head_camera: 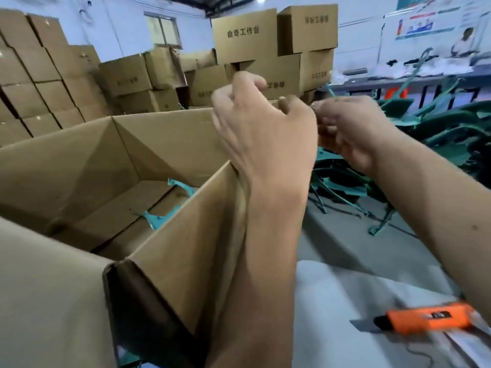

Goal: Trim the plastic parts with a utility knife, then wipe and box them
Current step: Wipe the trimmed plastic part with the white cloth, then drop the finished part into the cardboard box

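Observation:
Both hands are raised close together above the near right corner of a big open cardboard box (170,203). My left hand (260,128) has its fingers curled, and nothing shows in it. Just right of it, my right hand (353,131) has its fingertips drawn together beside the left thumb; blur hides whether they pinch anything. Two teal plastic parts (183,185) lie on the box floor. An orange utility knife (425,318) with its blade out lies untouched on a white cloth (345,301) at the lower right.
A heap of dark green plastic parts (435,139) covers the floor to the right. Stacked sealed cartons (53,83) fill the left and back. A long work table (398,78) with a person behind it stands at the far right.

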